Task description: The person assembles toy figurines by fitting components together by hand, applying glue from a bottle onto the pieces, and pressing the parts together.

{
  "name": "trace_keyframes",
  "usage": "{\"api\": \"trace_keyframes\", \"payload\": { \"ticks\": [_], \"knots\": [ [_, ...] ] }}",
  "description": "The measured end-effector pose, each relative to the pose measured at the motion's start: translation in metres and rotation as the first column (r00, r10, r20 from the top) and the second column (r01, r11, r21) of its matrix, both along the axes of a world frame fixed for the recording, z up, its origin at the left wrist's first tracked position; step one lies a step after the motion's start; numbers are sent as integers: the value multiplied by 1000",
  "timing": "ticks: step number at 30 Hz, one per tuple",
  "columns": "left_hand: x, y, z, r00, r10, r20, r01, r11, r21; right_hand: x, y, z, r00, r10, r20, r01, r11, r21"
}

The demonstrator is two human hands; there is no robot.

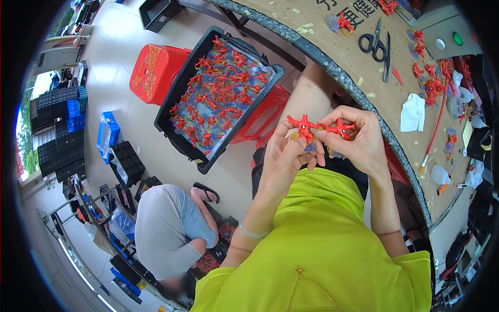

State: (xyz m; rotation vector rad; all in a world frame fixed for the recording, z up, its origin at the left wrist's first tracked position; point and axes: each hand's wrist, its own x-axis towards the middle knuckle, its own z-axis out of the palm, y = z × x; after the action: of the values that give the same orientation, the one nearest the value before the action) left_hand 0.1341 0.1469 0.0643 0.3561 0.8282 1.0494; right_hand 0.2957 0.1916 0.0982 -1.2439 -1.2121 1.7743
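Note:
A small red toy figurine (305, 127) with outstretched limbs is gripped by my left hand (285, 156), its fingers closed round the lower part. Close beside it, my right hand (361, 136) pinches a second red figurine (342, 128) between thumb and fingers. Yellowish and translucent blue parts show beneath the figurines, partly hidden by my fingers. The two pieces are held side by side above my lap; whether they touch I cannot tell.
A black crate (179, 152) full of similar figurines rests on red stools (156, 73) to the left. On the cardboard-covered table (312, 11) at right lie scissors (375, 46), white paper (412, 112), a brush (435, 127) and more figurines (432, 88). A person (161, 223) crouches at lower left.

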Motion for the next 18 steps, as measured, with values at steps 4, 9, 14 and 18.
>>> {"api": "trace_keyframes", "payload": {
  "ticks": [4,9,14,18],
  "knots": [
    [-2,-1,-4,995,4,102,2,999,-54,-1,2,2,998,20,-56,-20,1000,9],
    [-11,0,-5,899,50,435,37,981,-189,15,9,-15,997,26,-67,-26,1000,5],
    [-15,0,-11,598,116,793,257,909,-327,11,18,-14,975,172,-141,-181,982,-50],
    [-14,0,-21,354,-2,935,368,920,-137,5,16,-27,950,239,-199,-241,970,15]
  ]
}}
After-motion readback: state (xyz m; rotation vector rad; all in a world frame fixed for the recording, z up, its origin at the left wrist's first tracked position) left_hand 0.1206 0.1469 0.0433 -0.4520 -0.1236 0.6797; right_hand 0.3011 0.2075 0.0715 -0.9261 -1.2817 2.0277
